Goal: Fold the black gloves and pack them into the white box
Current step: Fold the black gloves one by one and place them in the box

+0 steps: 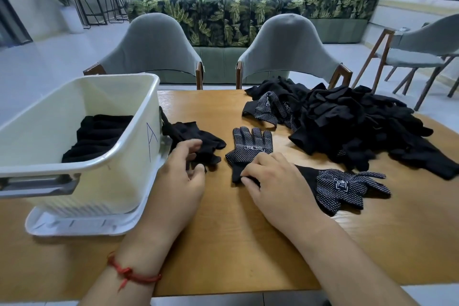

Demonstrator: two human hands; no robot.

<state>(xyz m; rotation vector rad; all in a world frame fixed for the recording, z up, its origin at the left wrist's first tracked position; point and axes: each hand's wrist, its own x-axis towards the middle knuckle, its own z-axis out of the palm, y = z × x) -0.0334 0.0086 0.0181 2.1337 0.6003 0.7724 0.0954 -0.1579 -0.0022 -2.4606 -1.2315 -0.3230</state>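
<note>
- A blue handwritten "A" stands on the white box (111,189), on its side wall.
- The dotted glove (248,146) carries a white printed mark (too blurred to read).

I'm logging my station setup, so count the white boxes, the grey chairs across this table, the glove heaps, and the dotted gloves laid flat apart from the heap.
white box: 1
grey chairs: 2
glove heap: 1
dotted gloves apart from the heap: 2
Total: 6
</note>
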